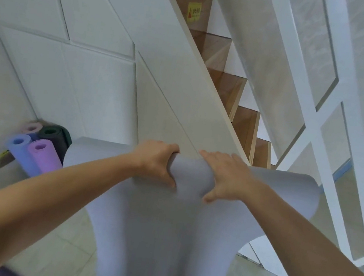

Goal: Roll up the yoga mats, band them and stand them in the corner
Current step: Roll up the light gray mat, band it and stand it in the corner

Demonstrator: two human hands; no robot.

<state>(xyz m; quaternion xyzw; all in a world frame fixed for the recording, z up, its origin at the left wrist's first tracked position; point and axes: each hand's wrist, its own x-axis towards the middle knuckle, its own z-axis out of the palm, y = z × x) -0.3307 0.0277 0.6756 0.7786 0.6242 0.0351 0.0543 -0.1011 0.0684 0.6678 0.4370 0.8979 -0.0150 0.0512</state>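
At twelve o'clock we grip the mat [176, 231] edge, left hand [161, 160] and right hand [229, 180] clenched; roll evenly, tightly.

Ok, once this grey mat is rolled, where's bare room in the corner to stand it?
Bare floor lies in front of the four rolled mats, left of the grey mat. The corner against the white wall is crowded.

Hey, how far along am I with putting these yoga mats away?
Done: four rolled mats stand in the corner. In hand: your left hand and right hand grip the far edge of the grey mat, barely rolled. Left: roll, band, stand it there.
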